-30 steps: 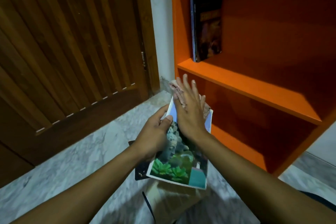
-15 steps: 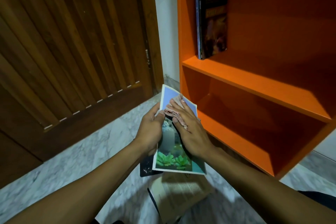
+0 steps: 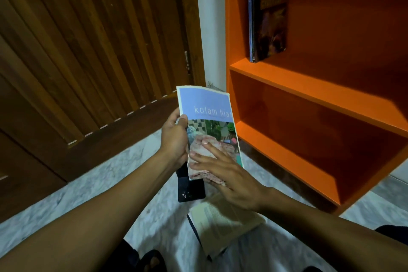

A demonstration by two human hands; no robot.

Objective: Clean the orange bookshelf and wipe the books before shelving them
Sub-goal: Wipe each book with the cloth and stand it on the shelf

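Note:
A thin book [image 3: 205, 104] with a lilac top band and a garden photo stands tilted in front of me. My left hand [image 3: 174, 139] grips its left edge, thumb on the cover. My right hand [image 3: 229, 174] presses a pinkish cloth [image 3: 204, 150] flat against the lower cover with straight fingers. The orange bookshelf [image 3: 309, 86] stands to the right. On its upper shelf a dark book [image 3: 268, 13] stands upright against the left wall. The lower shelf holds nothing that I can see.
On the marble floor [image 3: 88, 187] below my hands lie a black book [image 3: 191, 190] and a pale book [image 3: 223, 225] with printed text. A brown slatted wooden door [image 3: 88, 51] fills the left. A white wall strip [image 3: 209, 28] separates door and shelf.
My right hand has slid the cloth down the cover from the top to the lower part. The book now stands more upright, its title band uncovered.

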